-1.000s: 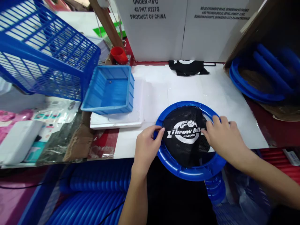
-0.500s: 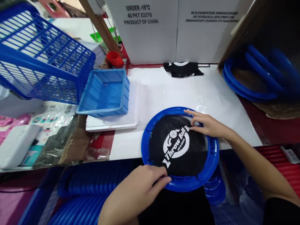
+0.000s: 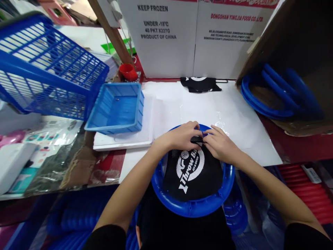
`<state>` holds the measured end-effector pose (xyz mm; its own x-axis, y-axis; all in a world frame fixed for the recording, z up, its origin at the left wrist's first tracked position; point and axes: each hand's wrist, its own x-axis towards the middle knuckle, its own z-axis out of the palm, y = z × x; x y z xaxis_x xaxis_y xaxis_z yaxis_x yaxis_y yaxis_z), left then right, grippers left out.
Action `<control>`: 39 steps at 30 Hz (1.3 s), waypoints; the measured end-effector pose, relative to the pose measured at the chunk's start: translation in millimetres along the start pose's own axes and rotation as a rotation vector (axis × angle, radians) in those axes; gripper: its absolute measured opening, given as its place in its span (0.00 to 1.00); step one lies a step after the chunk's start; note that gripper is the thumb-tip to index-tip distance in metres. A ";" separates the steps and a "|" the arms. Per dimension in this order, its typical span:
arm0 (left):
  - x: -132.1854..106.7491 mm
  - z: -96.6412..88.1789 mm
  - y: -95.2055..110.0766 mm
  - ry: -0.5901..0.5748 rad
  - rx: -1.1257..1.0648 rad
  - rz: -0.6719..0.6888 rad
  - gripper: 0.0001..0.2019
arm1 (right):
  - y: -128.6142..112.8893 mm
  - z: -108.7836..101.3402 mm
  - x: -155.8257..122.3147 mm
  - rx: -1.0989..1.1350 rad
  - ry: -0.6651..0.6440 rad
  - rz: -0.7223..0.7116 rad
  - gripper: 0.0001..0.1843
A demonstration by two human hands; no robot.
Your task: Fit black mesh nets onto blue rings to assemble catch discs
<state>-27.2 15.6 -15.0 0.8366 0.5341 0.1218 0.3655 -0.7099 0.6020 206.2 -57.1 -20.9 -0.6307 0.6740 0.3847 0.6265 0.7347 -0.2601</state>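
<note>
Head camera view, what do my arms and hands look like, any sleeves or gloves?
The left hand and right hand are bare: no gloves, rings or watch visible. Short black sleeves end above the elbows, at the picture's bottom edge.

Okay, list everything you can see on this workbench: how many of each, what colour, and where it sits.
ring: one, blue, at the near table edge, around the net.
mesh net: one, black with white print, lying in the ring.
spare net: one, black, folded, at the back by the boxes.
tray: one, blue, left of centre.
basket: one, blue, grid-sided, tilted, far left.
cup: one, red, behind the tray.
boxes: two, white, printed, along the back.
stacked rings: several, blue, in a brown carton on the right.
left hand: one, pinching the net's far edge.
right hand: one, pinching the same edge, beside the left.
</note>
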 end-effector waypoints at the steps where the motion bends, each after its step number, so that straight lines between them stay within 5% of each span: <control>1: 1.8 3.0 -0.6 0.002 0.002 -0.003 0.12 | -4.4 -1.1 -2.7 -0.041 0.008 0.027 0.11; 5: 2.3 5.3 2.1 -0.031 -0.015 -0.029 0.05 | -16.0 -4.0 -13.6 -0.013 0.073 0.217 0.07; 11: -2.6 -9.2 7.6 -0.194 -0.122 -0.129 0.09 | -13.8 0.5 -18.4 0.309 0.165 0.459 0.06; 15: -6.2 -6.7 4.3 -0.097 -0.151 -0.147 0.07 | -10.7 2.1 -13.8 0.319 0.166 0.458 0.02; 23: -8.7 3.6 -1.7 0.076 -0.222 -0.182 0.07 | -13.1 6.5 -14.2 0.131 0.216 0.387 0.11; 39: -7.3 9.9 -1.1 0.190 -0.330 -0.264 0.05 | 15.6 -29.7 7.7 0.416 -0.207 0.528 0.10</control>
<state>-29.6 7.9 -24.3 0.6312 0.7737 0.0545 0.3807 -0.3703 0.8473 224.7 -42.8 4.4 -0.3903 0.9192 -0.0518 0.6718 0.2458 -0.6988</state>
